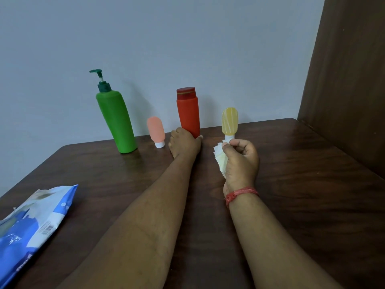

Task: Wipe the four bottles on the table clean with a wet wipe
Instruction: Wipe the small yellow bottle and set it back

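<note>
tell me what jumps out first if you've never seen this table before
Four bright bottles stand in a row along the wall: a tall green pump bottle, a small pink tube, a red bottle and a yellow tube. The left hand grips the red bottle's base; the right hand holds a crumpled wet wipe.

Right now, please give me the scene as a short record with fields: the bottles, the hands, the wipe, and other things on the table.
bottles: green pump bottle, pink tube, red bottle, yellow tube, all upright in a row near the wall
left hand: grips the base of the red bottle
right hand: holds a crumpled wet wipe, just in front of the yellow tube's white cap
other: blue wipe pack lying at the left of the dark wooden table
</note>
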The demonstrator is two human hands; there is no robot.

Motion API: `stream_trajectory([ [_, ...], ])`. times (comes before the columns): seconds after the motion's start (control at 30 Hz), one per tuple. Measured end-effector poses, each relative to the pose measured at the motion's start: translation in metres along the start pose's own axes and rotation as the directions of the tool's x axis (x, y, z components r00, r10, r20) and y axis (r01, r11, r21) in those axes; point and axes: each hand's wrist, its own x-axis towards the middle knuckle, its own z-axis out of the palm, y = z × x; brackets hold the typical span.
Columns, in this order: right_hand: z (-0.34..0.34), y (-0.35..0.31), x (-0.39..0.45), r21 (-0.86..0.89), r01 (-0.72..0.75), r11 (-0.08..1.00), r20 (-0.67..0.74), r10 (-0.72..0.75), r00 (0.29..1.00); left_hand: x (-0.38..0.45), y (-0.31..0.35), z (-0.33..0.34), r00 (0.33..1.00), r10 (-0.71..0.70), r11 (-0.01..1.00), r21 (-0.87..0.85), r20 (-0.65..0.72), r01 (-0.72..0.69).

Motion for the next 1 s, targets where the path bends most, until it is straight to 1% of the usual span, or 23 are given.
stream_trajectory([
  [0.17, 0.0, 0.0, 0.001, -0.03, -0.003, 1.0, -0.01, 0.003, 1.0, -0.005, 0.001, -0.004, 1.0, -0.021, 0.999, -0.037, 0.02, 0.022],
  [0.27, 0.0, -0.002, 0.001, -0.024, -0.003, 1.0, -0.024, 0.002, 1.0, -0.011, 0.001, -0.009, 0.999, -0.046, 0.995, -0.084, 0.0, 0.046],
  [0.33, 0.0, -0.004, 0.0, -0.003, 0.001, 1.0, -0.037, -0.001, 0.999, -0.016, -0.002, -0.009, 0.999, -0.038, 0.993, -0.112, 0.01, 0.039],
  [0.37, -0.001, -0.005, 0.0, 0.007, 0.0, 1.0, -0.048, 0.001, 0.999, -0.019, -0.003, -0.008, 0.999, -0.016, 0.993, -0.115, 0.031, 0.02],
  [0.43, -0.002, -0.006, 0.0, 0.014, -0.008, 1.0, -0.076, 0.009, 0.997, -0.025, -0.007, -0.004, 0.991, 0.091, 0.988, -0.136, 0.096, -0.077],
  [0.5, -0.003, -0.007, 0.002, 0.022, -0.011, 1.0, -0.112, 0.014, 0.994, -0.035, -0.008, -0.001, 0.964, 0.205, 0.967, -0.187, 0.169, -0.173],
  [0.57, -0.004, -0.009, 0.003, 0.045, -0.005, 0.999, -0.149, 0.011, 0.989, -0.045, -0.002, -0.002, 0.927, 0.298, 0.946, -0.201, 0.229, -0.254],
  [0.67, -0.006, -0.012, 0.006, 0.073, 0.003, 0.997, -0.191, 0.011, 0.981, -0.049, 0.01, 0.002, 0.893, 0.38, 0.921, -0.193, 0.241, -0.34],
  [0.7, -0.006, -0.012, 0.006, 0.08, 0.004, 0.997, -0.2, 0.013, 0.98, -0.049, 0.014, 0.004, 0.893, 0.382, 0.919, -0.197, 0.24, -0.341],
  [0.8, -0.008, -0.012, 0.007, 0.088, 0.005, 0.996, -0.205, 0.013, 0.979, -0.04, 0.028, 0.015, 0.905, 0.327, 0.937, -0.216, 0.273, -0.274],
  [0.9, -0.008, -0.012, 0.008, 0.095, 0.004, 0.995, -0.206, 0.016, 0.978, -0.029, 0.041, 0.025, 0.918, 0.282, 0.948, -0.227, 0.279, -0.223],
  [1.0, -0.008, -0.011, 0.01, 0.116, 0.002, 0.993, -0.211, 0.023, 0.977, -0.018, 0.05, 0.032, 0.91, 0.283, 0.943, -0.26, 0.302, -0.206],
])
